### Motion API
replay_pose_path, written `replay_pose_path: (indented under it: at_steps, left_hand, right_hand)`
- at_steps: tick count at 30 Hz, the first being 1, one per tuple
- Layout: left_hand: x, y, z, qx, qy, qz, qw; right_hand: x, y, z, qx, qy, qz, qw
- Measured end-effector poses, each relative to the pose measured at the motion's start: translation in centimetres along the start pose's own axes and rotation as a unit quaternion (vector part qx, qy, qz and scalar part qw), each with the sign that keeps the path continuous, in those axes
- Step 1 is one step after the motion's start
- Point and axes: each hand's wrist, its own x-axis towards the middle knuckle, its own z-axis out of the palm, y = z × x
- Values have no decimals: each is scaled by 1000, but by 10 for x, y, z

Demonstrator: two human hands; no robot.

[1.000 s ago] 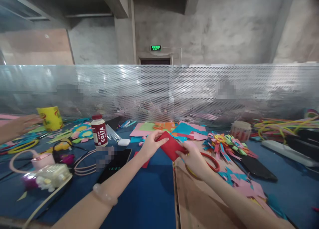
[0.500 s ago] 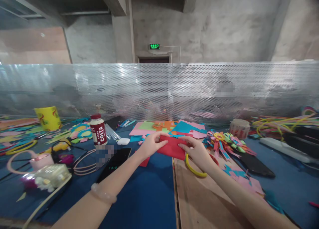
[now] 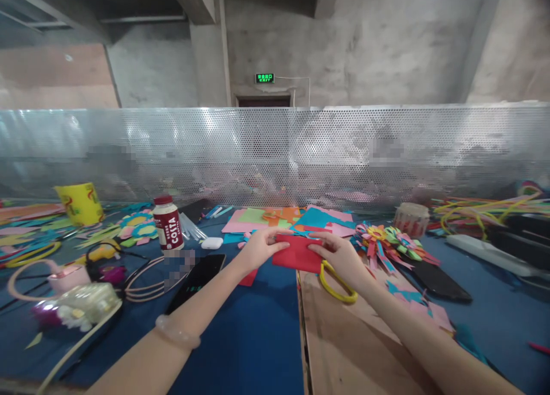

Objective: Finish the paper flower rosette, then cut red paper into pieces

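A piece of red paper is held up between my two hands over the table, folded or doubled as far as I can see. My left hand pinches its left edge, thumb in front and fingers behind. At the upper right edge, my right hand grips it in the same way. Just below my right hand lies a yellow ring-shaped strip on the brown board. Another bit of red paper rests on the blue table under my left wrist.
Coloured paper sheets lie behind my hands. Left are a Costa bottle, a dark phone, a white earphone case and cables. Paper-strip flowers, a black phone and a clear jar sit right. A perforated metal panel stands behind.
My right hand's fingers have shifted slightly on the red paper, which now hangs more level and faces me more squarely. The view has moved very slightly.
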Motion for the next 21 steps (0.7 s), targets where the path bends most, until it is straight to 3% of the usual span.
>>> replay_pose_path:
  at_steps: [21]
  left_hand:
    - [0,4,1,24,22,-10,999]
  right_hand:
    - [3,-1,-4,13,-17,18,1000]
